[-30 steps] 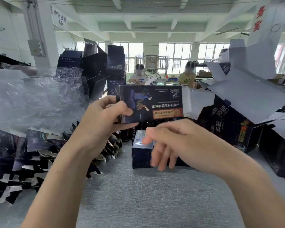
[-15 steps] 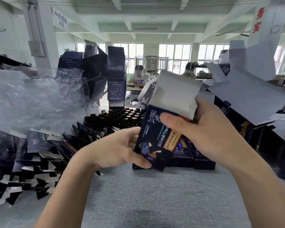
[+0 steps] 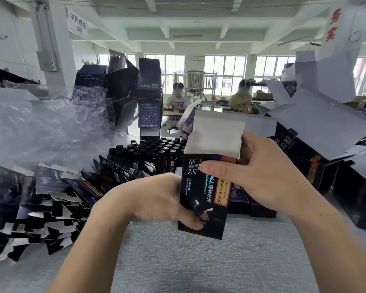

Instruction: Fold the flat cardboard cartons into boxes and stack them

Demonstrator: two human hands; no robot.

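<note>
The left hand (image 3: 156, 199) grips the carton (image 3: 205, 199) at its lower end, likely to tuck the bottom shut; the right hand (image 3: 262, 172) clasps its upper part, thumb across the front, holding it upright over the worktop's (image 3: 199, 263) middle. The flats (image 3: 51, 199) wait within reach at the left edge.

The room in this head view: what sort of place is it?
Probably a factory packing room. A heap of flat cartons lies on the grey table, rows of small dark capped bottles stand behind it, and two other people sit working near the windows.
</note>
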